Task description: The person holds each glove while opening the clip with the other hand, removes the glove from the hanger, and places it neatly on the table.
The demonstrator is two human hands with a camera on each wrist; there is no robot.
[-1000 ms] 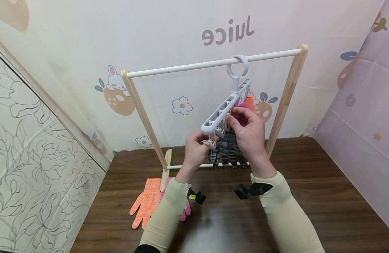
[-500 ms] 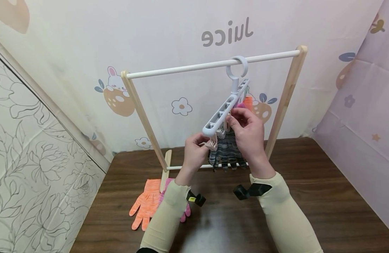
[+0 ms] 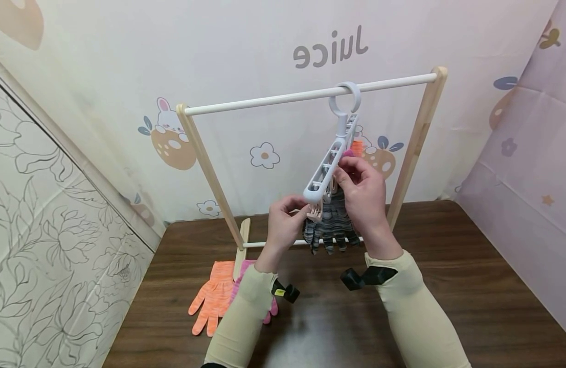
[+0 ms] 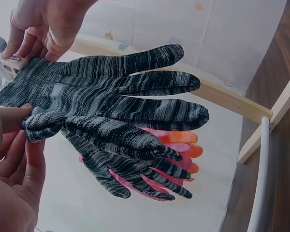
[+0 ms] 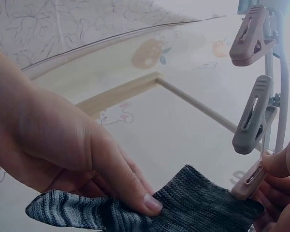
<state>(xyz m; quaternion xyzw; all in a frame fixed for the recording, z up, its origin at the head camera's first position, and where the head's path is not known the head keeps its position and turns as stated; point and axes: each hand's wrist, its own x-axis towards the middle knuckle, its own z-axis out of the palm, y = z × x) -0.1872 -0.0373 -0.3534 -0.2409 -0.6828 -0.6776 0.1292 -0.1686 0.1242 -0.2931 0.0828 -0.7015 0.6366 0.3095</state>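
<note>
A black-and-grey striped knit glove (image 4: 92, 87) hangs below a pale grey clip hanger (image 3: 323, 174). My left hand (image 3: 284, 225) pinches the glove's cuff between thumb and fingers, plainly so in the right wrist view. My right hand (image 3: 366, 202) pinches a pale pink clothes peg (image 5: 251, 181) that sits at the cuff's other corner. Above it, a grey peg (image 5: 253, 116) and another pink peg (image 5: 251, 38) hang from the hanger with no cloth in them. Behind, a second striped glove (image 4: 106, 169) hangs, with pink and orange gloves (image 4: 181, 137) beyond it.
The hanger hooks over the white rod (image 3: 264, 99) of a wooden rack (image 3: 209, 174). An orange glove (image 3: 212, 296) and a pink glove (image 3: 271, 306), partly under the left sleeve, lie on the dark wood table (image 3: 324, 327). A patterned curtain (image 3: 236, 56) stands behind.
The hanger's near end has swung to the right and slightly down. My left hand has shifted a little right with the cuff; my right hand stays nearly still on the peg.
</note>
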